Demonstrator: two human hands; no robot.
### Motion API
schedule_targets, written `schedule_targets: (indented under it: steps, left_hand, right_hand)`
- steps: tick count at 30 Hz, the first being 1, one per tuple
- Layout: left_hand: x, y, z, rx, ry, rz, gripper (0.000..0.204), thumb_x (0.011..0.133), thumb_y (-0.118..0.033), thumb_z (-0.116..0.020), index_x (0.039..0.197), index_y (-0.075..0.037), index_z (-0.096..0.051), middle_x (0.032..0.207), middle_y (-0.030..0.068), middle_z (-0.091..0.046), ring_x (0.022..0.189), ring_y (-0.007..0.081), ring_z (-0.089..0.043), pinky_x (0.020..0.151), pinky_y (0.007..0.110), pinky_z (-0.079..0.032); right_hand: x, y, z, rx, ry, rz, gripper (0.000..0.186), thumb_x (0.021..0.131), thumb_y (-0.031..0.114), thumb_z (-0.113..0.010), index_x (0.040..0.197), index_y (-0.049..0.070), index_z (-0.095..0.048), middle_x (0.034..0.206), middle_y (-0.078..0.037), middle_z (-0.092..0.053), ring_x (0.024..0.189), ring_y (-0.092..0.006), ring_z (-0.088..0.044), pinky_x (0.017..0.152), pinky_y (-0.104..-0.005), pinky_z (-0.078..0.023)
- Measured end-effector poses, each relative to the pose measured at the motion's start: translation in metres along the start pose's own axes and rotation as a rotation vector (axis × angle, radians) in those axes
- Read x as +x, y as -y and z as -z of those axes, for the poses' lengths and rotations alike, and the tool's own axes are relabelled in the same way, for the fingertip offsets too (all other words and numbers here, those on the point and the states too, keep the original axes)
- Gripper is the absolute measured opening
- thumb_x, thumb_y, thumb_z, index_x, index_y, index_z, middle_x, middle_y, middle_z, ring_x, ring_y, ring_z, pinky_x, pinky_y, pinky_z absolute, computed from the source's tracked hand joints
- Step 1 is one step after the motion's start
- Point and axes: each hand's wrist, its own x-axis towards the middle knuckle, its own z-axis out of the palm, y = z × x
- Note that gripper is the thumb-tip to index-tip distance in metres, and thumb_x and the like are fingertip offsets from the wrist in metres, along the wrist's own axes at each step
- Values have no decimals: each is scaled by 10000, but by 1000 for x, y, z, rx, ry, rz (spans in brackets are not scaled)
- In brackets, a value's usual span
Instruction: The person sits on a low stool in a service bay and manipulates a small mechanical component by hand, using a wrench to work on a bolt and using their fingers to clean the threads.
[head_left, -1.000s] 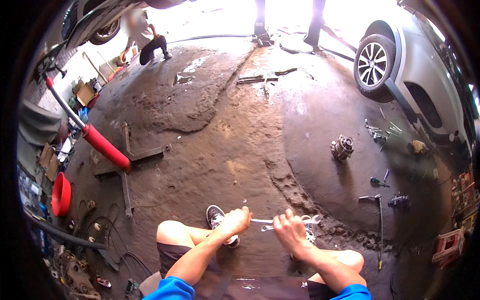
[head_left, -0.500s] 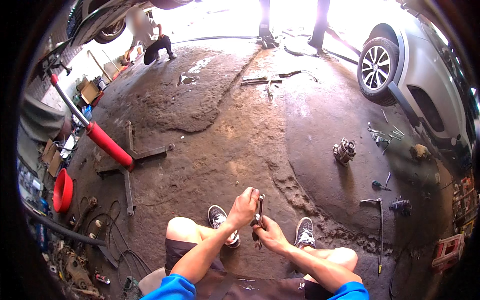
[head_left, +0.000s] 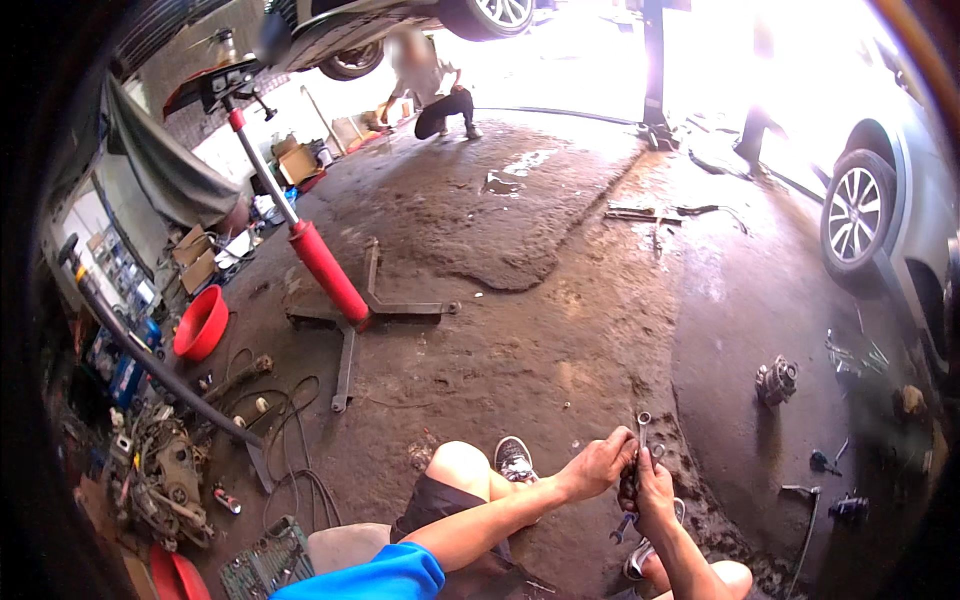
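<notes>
My right hand (head_left: 655, 493) is closed round a wrench (head_left: 643, 430), its ring end pointing up. A second ring end shows beside the fingers, and an open-ended wrench head (head_left: 618, 534) sticks out below, so the hand seems to hold more than one wrench. My left hand (head_left: 597, 467) presses in from the left with fingers closed against the same bundle. A small dark piece (head_left: 628, 487) sits between the two hands; its kind is hidden. What the left fingertips grip cannot be made out.
On the floor to the right lie an alternator (head_left: 777, 381), a screwdriver (head_left: 823, 462), a long-handled ratchet (head_left: 808, 530) and scattered tools (head_left: 850, 357). A red jack stand (head_left: 328, 272) stands left, near a red basin (head_left: 202, 323). A person (head_left: 432, 90) crouches under a raised car.
The view has swung left, so the floor things appear further right. My hands still meet at the wrenches; an open-ended head now shows below my right hand.
</notes>
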Motion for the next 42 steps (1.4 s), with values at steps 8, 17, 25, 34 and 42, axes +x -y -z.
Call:
schedule_targets:
  steps: [8, 17, 25, 34, 42]
  left_hand:
    - [-1, -11, 5, 85, 29, 16, 310, 1007, -294, -459, 1126, -8, -458, 905, 287, -629, 920, 477, -601, 715, 506, -466]
    - [0, -10, 1, -33, -49, 26, 297, 1009, -297, -465, 1110, -18, -471, 880, 234, -649, 877, 433, -638, 701, 452, -480]
    - [-5, 1, -11, 130, -34, -60, 249, 1030, -274, -414, 1131, -46, -423, 804, 272, -617, 829, 482, -600, 635, 495, -453]
    - [-2, -3, -17, -27, -45, -18, 280, 1032, -297, -416, 1076, -22, -439, 803, 256, -593, 783, 444, -596, 655, 449, -447]
    - [2, -7, -12, -185, -92, 74, 353, 1033, -359, -425, 1017, -10, -475, 737, 123, -550, 684, 184, -505, 632, 372, -433]
  right_hand:
    - [-2, -2, 9, -40, 7, 170, 161, 922, 189, -663, 860, 61, -588, 619, 49, -487, 508, -73, -451, 444, -240, -342]
    - [-13, 11, -6, -144, -38, 197, 260, 962, 325, -596, 919, 69, -588, 601, 56, -441, 454, -56, -374, 401, -221, -298]
    - [-12, 13, -1, 44, 27, -30, 294, 985, 345, -549, 819, 103, -524, 610, 54, -424, 432, -70, -357, 377, -226, -292]
    - [-7, 1, 6, -146, -112, 314, 221, 954, 230, -623, 817, 57, -627, 619, 50, -521, 465, -52, -418, 408, -236, -308]
    - [-7, 10, -2, -706, -170, 603, 163, 933, 150, -645, 867, 6, -606, 696, 13, -592, 638, -65, -496, 572, -246, -408]
